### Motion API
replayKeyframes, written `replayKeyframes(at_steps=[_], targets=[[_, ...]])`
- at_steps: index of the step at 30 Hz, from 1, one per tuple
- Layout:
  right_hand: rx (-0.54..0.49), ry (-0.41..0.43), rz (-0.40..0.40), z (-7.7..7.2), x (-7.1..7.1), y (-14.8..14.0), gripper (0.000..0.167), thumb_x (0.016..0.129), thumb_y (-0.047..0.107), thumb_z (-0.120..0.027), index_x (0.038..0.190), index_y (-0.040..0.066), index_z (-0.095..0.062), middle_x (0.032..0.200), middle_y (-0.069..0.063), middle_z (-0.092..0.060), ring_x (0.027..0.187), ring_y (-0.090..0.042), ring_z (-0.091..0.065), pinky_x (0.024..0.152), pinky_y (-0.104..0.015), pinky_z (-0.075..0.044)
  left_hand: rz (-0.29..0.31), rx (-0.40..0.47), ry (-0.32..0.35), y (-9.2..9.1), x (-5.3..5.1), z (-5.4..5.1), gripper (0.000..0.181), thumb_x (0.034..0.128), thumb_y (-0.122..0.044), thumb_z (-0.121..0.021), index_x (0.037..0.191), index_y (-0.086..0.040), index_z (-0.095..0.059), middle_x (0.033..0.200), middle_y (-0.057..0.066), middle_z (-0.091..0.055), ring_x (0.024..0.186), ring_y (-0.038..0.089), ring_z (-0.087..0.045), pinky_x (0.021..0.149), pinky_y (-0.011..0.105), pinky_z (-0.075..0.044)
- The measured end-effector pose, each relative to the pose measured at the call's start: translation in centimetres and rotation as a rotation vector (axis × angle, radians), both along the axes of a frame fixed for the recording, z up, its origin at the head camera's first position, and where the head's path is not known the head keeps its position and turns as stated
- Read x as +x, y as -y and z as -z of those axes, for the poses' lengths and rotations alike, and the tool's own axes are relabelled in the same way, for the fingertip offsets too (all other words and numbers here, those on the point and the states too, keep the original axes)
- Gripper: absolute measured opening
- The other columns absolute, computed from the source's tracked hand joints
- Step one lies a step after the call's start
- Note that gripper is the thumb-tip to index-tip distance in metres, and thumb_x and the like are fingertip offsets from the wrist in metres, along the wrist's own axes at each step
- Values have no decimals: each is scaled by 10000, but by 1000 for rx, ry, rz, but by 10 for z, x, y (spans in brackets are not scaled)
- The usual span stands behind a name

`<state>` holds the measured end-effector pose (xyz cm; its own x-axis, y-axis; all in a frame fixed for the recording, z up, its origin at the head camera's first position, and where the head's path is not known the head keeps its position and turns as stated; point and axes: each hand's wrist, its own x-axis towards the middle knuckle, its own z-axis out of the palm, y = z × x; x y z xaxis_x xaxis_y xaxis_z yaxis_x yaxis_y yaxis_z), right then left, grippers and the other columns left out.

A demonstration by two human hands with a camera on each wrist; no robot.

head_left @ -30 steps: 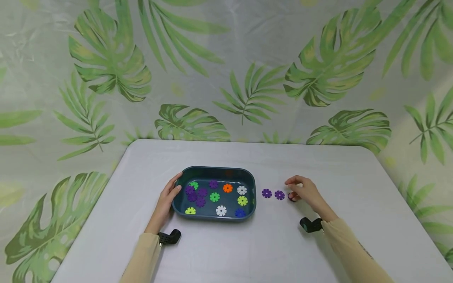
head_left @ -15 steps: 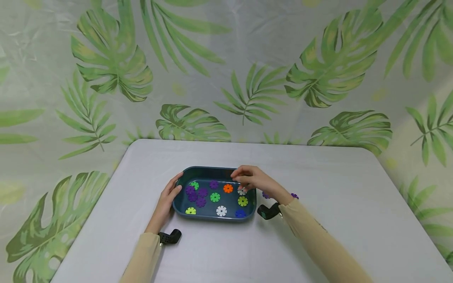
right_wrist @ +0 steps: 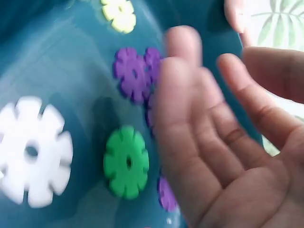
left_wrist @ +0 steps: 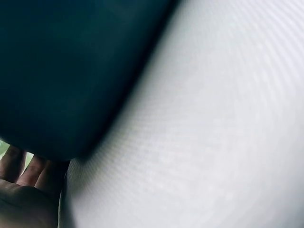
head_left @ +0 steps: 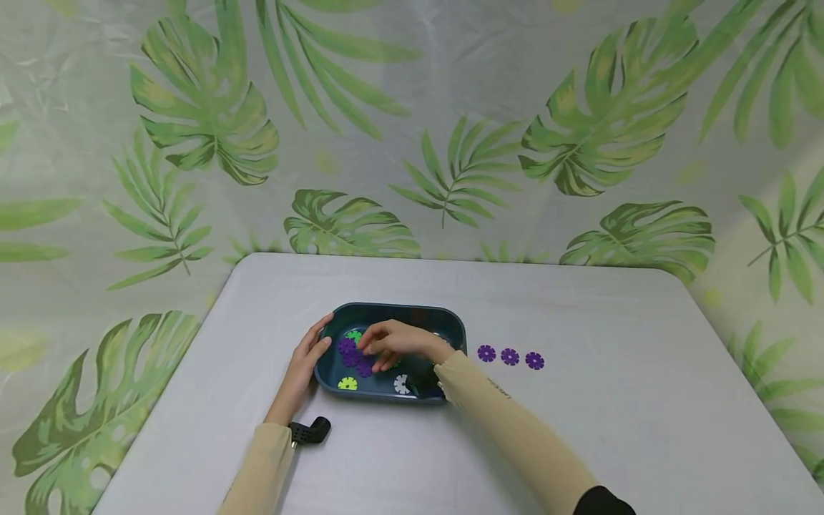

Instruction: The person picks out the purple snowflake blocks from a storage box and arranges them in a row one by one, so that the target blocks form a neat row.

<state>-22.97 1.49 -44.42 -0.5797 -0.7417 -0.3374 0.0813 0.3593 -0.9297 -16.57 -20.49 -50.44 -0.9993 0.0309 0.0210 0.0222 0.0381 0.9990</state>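
Observation:
The left hand (head_left: pixel 302 368) holds the left end of the dark teal tray (head_left: pixel 386 397), thumb at the rim; the left wrist view shows its fingers (left_wrist: pixel 33 173) against the tray's outer wall. Above the tray's inside hovers the right hand (head_left: pixel 402 342), its fingers bent a little and nothing between them. Purple discs (head_left: pixel 347 348) lie under and left of its fingertips. In the right wrist view the right hand (right_wrist: pixel 228 137) is beside purple discs (right_wrist: pixel 133 73), a green disc (right_wrist: pixel 126 162) and a white disc (right_wrist: pixel 35 151), all inside the tray.
Three purple discs (head_left: pixel 510 357) lie in a row on the white table (head_left: pixel 579 307), right of the tray. A yellow disc (head_left: pixel 347 383) is at the tray's front left. Behind the table hangs a leaf-patterned cloth (head_left: pixel 360 143).
The right hand has moved left from the purple discs on the table, across the tray's right rim, to over its inside. A third purple disc now shows fully on the table. The left hand stays put.

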Motion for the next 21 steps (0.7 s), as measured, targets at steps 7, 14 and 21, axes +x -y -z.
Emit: replayKeyframes(at_steps=[7, 14, 21], targets=[[95, 35, -50, -1, 1, 15, 239, 971, 29, -491, 1166, -65, -592, 1108, -151, -587, 821, -335, -687, 710, -383, -561, 16, 19, 18, 0, 3, -8, 451, 1029, -177, -440, 1476, -172, -378, 1544, 28, -256, 1436, 217, -98, 1137, 475, -59], [163, 28, -53, 2, -1, 21, 193, 955, 9, -508, 1105, -43, -617, 1043, -120, -603, 813, -325, -687, 725, -390, -560, 30, -8, 40, -4, 11, -27, 470, 1028, -163, -429, 1489, -125, -344, 1553, 73, -233, 1436, 253, -97, 1135, 485, -75], [207, -26, -93, 6, -1, 24, 154, 925, -31, -509, 1041, -31, -611, 927, -100, -597, 698, -234, -664, 698, -374, -562, 10, 5, 35, 0, 4, -10, 452, 1028, -179, -437, 1476, -171, -377, 1549, 33, -248, 1438, 221, -91, 1138, 477, -56]])
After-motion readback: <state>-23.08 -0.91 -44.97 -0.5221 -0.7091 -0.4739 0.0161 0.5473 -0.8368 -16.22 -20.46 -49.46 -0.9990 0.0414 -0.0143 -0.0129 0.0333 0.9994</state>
